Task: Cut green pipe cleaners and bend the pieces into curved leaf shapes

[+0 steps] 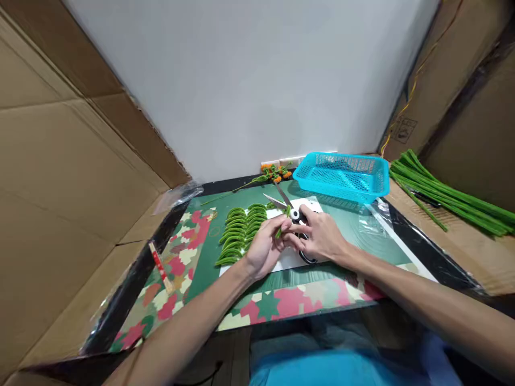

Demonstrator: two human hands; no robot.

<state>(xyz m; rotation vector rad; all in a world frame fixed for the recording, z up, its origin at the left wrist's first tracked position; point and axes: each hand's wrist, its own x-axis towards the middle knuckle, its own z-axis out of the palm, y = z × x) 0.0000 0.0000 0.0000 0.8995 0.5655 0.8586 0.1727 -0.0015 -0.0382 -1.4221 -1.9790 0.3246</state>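
Note:
My left hand (pixel 267 244) pinches a short green pipe-cleaner piece (pixel 279 231) between its fingertips. Close against it, my right hand (pixel 324 233) has the scissors (pixel 295 214), their blades apart and pointing away to the upper left. A black handle loop shows below the right fingers, which also reach to the green piece; how they sit in the handles is partly hidden. Left of my hands, two columns of curved green pipe-cleaner pieces (pixel 233 236) lie on a white sheet (pixel 287 262). Another green piece lies behind the scissor blades.
Orange-and-green pipe-cleaner flowers (pixel 276 174) lie at the back, near a blue plastic basket (pixel 341 190). Long green pipe cleaners (pixel 450 193) are bundled at right on cardboard. A red-and-white paper-wrapped stick (pixel 160 265) lies at left. Cardboard walls (pixel 76 177) flank the green mat (pixel 209 246).

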